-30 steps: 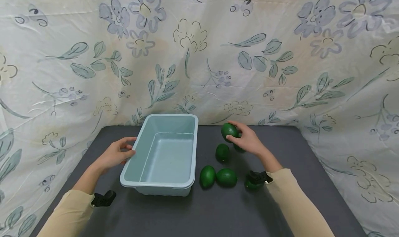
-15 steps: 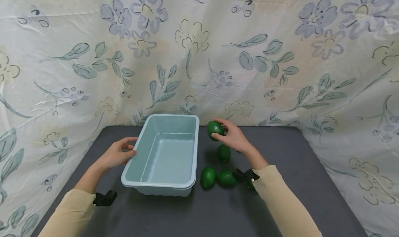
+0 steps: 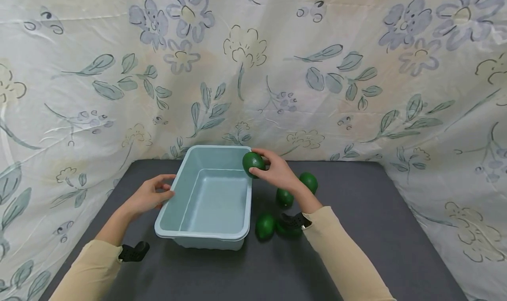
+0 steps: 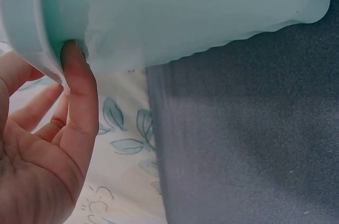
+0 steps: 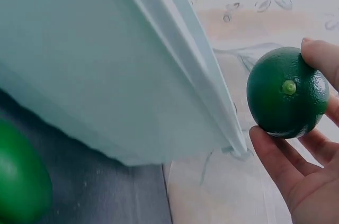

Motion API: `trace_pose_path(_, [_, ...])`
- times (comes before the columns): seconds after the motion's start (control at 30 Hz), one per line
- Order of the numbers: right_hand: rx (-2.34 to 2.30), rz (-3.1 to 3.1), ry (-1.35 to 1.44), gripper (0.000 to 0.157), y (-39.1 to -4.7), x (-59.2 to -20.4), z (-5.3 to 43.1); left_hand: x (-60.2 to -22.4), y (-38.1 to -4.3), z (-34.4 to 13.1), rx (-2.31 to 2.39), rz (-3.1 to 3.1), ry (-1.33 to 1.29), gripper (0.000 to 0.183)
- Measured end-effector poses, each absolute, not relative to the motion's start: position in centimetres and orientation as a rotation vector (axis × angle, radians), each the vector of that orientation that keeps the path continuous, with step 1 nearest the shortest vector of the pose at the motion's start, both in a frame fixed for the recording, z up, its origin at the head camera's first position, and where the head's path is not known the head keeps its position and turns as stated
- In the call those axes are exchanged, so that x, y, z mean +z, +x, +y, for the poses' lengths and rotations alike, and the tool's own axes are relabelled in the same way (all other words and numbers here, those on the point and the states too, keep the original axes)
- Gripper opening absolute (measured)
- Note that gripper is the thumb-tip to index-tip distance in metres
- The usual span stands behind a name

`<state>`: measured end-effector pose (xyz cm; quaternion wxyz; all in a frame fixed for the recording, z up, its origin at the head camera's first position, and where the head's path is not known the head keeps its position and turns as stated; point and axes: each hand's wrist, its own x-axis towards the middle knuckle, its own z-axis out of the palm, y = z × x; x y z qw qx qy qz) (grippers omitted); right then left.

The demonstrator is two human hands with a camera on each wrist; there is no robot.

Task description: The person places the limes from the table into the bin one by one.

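Observation:
A pale blue-green plastic basin [image 3: 202, 236] stands on the dark table, its inside bare. My left hand [image 3: 152, 194] grips its left rim; in the left wrist view one finger [image 4: 80, 97] presses the outer wall under the lip. My right hand [image 3: 275, 171] holds a dark green avocado [image 3: 253, 163] between thumb and fingers, at the basin's far right corner by the rim. The right wrist view shows this avocado [image 5: 286, 94] raised beside the rim, its stem nub facing the camera. Loose avocados lie right of the basin, among them one [image 3: 265, 227] near its front corner.
More avocados, one [image 3: 309, 183] behind the right wrist and one [image 3: 284, 197] nearer the basin, lie on the dark table [image 3: 376, 230]. Another [image 3: 289, 231] is partly covered by the black wrist camera [image 3: 292, 221]. A floral cloth [image 3: 253, 72] hangs behind the table.
My right hand has carried the avocado leftward from the back right of the table to the basin's right rim. My left hand stays on the left rim.

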<state>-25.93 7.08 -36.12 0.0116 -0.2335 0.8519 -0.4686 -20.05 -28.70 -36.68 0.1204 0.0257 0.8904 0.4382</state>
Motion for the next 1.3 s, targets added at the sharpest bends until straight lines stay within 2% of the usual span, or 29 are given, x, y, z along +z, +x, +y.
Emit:
trace_pose_path(0.47, [-1.492, 2.602, -0.736, 0.058, -26.0, -35.9, 3.5, -36.6, -19.9, -28.7, 1.289, 2.585, 0.088, 0.059])
trace_pose_path(1.3, [-1.458, 2.511, -0.920, 0.059, -25.1, -34.9, -0.7, -36.9, -19.9, -28.8, 1.330, 2.555, 0.067, 0.060])
